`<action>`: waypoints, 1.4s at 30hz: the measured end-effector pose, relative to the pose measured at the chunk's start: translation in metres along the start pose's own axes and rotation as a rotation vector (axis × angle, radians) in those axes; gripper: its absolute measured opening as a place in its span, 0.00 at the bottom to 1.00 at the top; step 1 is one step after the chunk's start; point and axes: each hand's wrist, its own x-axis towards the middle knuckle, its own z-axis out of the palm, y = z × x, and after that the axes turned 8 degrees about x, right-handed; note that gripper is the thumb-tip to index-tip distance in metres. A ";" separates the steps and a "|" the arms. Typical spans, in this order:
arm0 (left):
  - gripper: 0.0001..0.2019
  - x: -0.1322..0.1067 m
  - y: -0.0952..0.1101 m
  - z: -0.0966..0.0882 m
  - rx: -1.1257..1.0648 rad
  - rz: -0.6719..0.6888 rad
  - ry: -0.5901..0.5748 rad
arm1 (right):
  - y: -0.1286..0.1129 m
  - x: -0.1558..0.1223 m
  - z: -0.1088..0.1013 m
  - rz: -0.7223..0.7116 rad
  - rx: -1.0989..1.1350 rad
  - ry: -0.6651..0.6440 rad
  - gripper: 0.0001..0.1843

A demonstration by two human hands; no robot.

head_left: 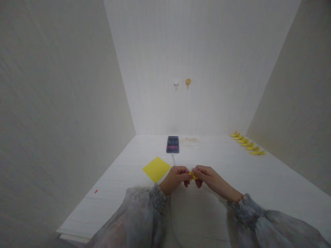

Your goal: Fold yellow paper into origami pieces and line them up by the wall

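Between my two hands is a small piece of folded yellow paper [192, 175], low over the front of the white table. My left hand [179, 176] pinches its left side with thumb and fingers, a ring on one finger. From the right, my right hand [205, 174] pinches the other side, fingertips close to the left ones. Much of the folded paper is hidden by the fingers, so its shape cannot be made out. A flat square yellow sheet of paper [156, 169] lies on the table just left of my left hand.
Several folded yellow paper figures [247, 144] stand in a row at the table's far right. A blurred dark phone-like device [172, 144] with a white cable [173, 159] lies at the back. A small red object [96, 191] is at left. Two hooks [188, 82] hang on the wall.
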 end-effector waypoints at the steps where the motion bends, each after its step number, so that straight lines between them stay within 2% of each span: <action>1: 0.08 0.000 0.000 -0.002 0.013 -0.015 -0.018 | 0.003 0.000 0.001 0.044 0.044 -0.027 0.20; 7: 0.11 -0.001 0.001 -0.009 0.027 -0.053 -0.066 | 0.004 -0.001 0.002 0.198 0.177 -0.065 0.19; 12: 0.17 -0.004 0.005 -0.007 -0.038 -0.049 -0.139 | -0.001 -0.005 0.004 0.154 0.314 -0.094 0.18; 16: 0.16 -0.006 0.008 -0.005 -0.023 -0.019 -0.167 | -0.005 -0.008 0.010 0.151 0.417 -0.118 0.18; 20: 0.15 -0.006 0.011 -0.004 -0.053 -0.043 -0.191 | -0.007 -0.011 0.016 0.170 0.567 -0.138 0.18; 29: 0.13 -0.010 0.013 0.000 -0.373 -0.030 -0.260 | -0.014 -0.017 0.028 0.132 0.766 -0.081 0.16; 34: 0.11 -0.013 0.018 0.004 -0.458 -0.025 -0.213 | -0.016 -0.019 0.035 0.113 0.832 -0.019 0.16; 42: 0.11 -0.015 0.018 0.007 -0.514 -0.027 -0.177 | -0.017 -0.021 0.040 0.086 0.879 0.004 0.18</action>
